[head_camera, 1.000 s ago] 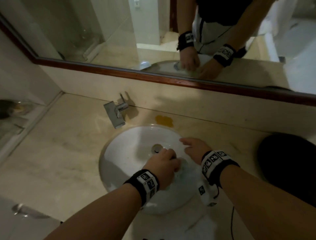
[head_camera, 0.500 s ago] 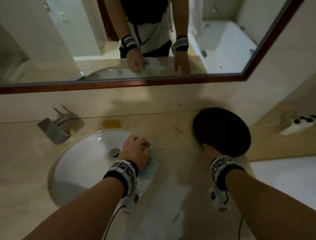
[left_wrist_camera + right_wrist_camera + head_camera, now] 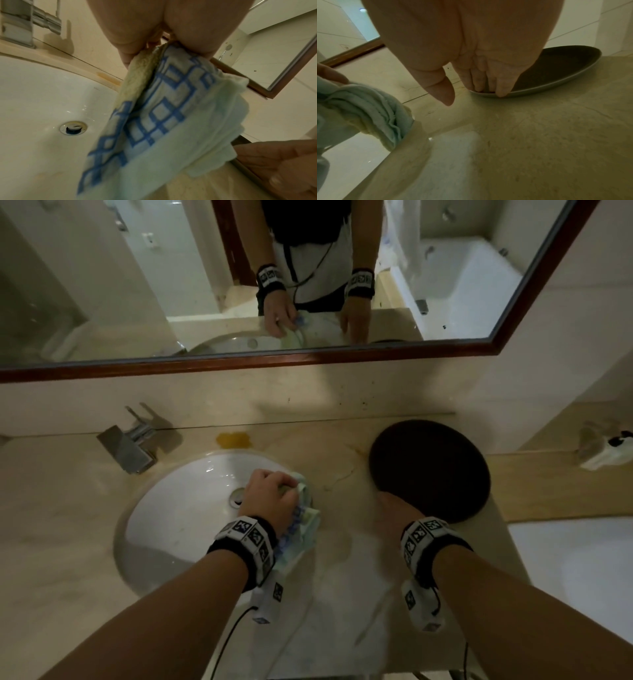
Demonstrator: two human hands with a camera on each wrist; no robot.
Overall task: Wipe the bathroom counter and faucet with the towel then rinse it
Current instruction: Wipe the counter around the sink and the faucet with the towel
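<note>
Left hand (image 3: pixel 270 498): clenched round the bunched towel (image 3: pixel 301 529), at the sink's (image 3: pixel 178 508) right rim.
Right hand (image 3: pixel 488 75): fingers straight, released, tips touching the near rim of the dark plate (image 3: pixel 431 470), right of the sink.
Left wrist view only: the towel's blue diamond pattern; the drain (image 3: pixel 73 127).
Head view only: faucet (image 3: pixel 132 445) behind-left of the sink; yellow stain (image 3: pixel 233 440) on the counter (image 3: pixel 376 577) behind it.
Sink: wet; nothing inside that I can tell.

The left hand (image 3: pixel 270 498) has carried the towel (image 3: pixel 301 529) from the basin (image 3: pixel 178 508) onto its right rim. The right hand (image 3: pixel 397 508) has moved right to the dark plate (image 3: pixel 431 467).
</note>
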